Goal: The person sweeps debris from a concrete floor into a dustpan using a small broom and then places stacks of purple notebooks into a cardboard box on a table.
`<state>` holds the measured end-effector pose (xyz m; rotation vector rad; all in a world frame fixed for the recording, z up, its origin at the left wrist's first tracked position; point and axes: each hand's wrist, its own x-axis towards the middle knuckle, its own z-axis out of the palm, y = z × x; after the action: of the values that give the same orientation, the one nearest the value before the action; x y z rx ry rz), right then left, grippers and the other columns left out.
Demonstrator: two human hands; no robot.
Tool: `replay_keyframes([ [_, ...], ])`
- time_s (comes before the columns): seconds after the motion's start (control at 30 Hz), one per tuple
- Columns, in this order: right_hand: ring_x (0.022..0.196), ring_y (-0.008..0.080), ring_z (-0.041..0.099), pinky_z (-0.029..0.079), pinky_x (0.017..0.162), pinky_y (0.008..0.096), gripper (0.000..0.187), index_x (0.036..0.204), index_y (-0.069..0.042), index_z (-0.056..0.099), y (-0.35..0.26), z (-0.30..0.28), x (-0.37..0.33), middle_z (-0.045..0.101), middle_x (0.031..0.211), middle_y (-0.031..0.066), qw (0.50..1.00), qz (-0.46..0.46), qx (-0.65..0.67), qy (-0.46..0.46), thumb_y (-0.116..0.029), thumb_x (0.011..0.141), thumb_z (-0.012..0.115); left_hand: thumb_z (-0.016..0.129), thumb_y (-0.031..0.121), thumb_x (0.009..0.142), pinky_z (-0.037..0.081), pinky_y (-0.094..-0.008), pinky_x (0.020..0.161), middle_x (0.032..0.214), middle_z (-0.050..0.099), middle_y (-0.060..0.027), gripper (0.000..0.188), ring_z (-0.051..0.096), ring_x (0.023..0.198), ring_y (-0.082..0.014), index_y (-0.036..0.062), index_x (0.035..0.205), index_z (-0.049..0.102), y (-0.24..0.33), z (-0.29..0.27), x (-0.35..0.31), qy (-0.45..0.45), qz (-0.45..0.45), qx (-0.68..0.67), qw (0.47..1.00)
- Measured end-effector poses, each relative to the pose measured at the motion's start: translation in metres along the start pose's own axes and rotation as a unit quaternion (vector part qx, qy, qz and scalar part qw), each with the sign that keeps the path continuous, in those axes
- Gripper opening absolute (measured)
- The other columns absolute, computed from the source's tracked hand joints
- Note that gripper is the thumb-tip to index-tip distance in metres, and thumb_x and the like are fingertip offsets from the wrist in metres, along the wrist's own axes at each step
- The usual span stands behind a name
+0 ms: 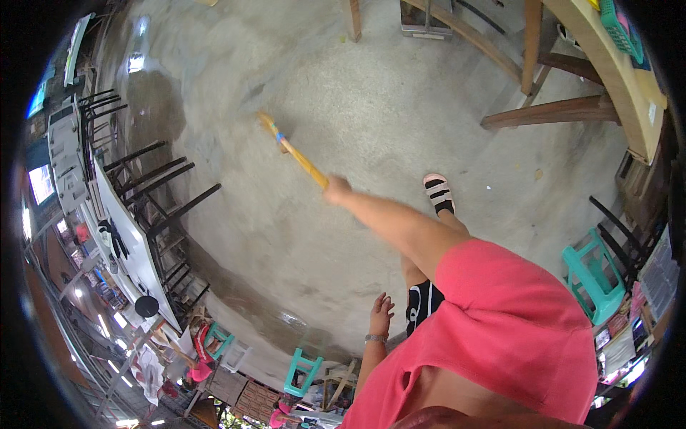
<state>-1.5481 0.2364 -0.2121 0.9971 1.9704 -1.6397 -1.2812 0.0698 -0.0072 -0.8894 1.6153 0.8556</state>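
My right hand (338, 190) is closed round the end of a broom's yellow handle, with the arm stretched out across the floor. The broom (306, 164) slants away up and to the left. A blue band circles it near its straw-coloured head, which is blurred and over the bare concrete. My left hand (382, 313) hangs lower down beside my body, a bracelet on its wrist. It holds nothing, and its fingers are loosely bent and apart. My foot in a strapped sandal (437, 190) stands on the floor to the right of the broom.
Grey concrete floor (357, 100) spreads around me. Along the left runs a long white table (136, 239) with dark-legged stools beside it. Teal plastic stools (303, 372) stand at the bottom and right. Wooden legs (557, 112) of a curved table jut in at upper right. People in pink are at lower left.
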Motion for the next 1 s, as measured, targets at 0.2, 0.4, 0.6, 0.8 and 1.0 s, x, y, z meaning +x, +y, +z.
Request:
replay_keyframes([
  [0.2, 0.046, 0.0181, 0.051, 0.041, 0.036, 0.0312, 0.008, 0.074, -0.005, 0.055, -0.005, -0.068, 0.063, 0.053, 0.060, 0.0062, 0.869, 0.253, 0.421, -0.056, -0.011, 0.074, 0.060, 0.052, 0.029, 0.087, 0.043, -0.0334, 0.077, 0.117, 0.053, -0.0069, 0.047, 0.053, 0.099, -0.0177, 0.0105, 0.129, 0.040, 0.034, -0.036, 0.028, -0.002, 0.006, 0.062, 0.998],
  [0.4, 0.055, 0.0242, 0.058, 0.045, 0.040, 0.0380, 0.044, 0.113, -0.004, 0.022, -0.119, -0.057, -0.136, 0.054, 0.073, 0.0149, 0.892, 0.261, 0.368, -0.044, -0.009, 0.081, 0.053, 0.051, 0.029, 0.088, 0.044, -0.0311, 0.071, 0.110, 0.056, -0.0064, 0.042, 0.055, 0.091, -0.0164, 0.0094, 0.125, 0.044, 0.116, -0.091, 0.090, -0.044, 0.051, 0.156, 0.985],
  [0.6, 0.054, 0.0199, 0.059, 0.046, 0.044, 0.0354, 0.027, 0.099, -0.004, 0.044, -0.154, -0.060, 0.000, 0.056, 0.070, 0.0130, 0.938, 0.164, 0.303, 0.035, -0.011, 0.076, 0.055, 0.052, 0.026, 0.087, 0.045, -0.0320, 0.073, 0.112, 0.055, -0.0078, 0.044, 0.056, 0.092, -0.0184, 0.0059, 0.126, 0.043, 0.236, -0.128, 0.083, -0.018, 0.125, 0.152, 0.980],
  [0.8, 0.046, 0.0178, 0.044, 0.039, 0.039, 0.0299, 0.017, 0.090, -0.005, 0.045, -0.148, -0.099, 0.123, 0.046, 0.061, 0.0073, 0.700, 0.175, 0.692, 0.004, -0.010, 0.078, 0.056, 0.050, 0.024, 0.088, 0.045, -0.0324, 0.074, 0.115, 0.055, -0.0089, 0.042, 0.056, 0.096, -0.0191, 0.0082, 0.126, 0.044, 0.256, -0.177, 0.093, -0.010, 0.099, 0.240, 0.966],
  [1.0, 0.062, 0.0218, 0.056, 0.045, 0.042, 0.0352, 0.042, 0.114, -0.009, 0.022, -0.284, -0.002, -0.015, 0.048, 0.086, 0.0146, 0.786, 0.212, 0.581, 0.006, -0.009, 0.081, 0.047, 0.050, 0.026, 0.088, 0.046, -0.0332, 0.072, 0.111, 0.056, -0.0086, 0.042, 0.056, 0.097, -0.0181, 0.0086, 0.126, 0.043, 0.242, -0.201, 0.112, -0.035, 0.036, 0.280, 0.959],
])
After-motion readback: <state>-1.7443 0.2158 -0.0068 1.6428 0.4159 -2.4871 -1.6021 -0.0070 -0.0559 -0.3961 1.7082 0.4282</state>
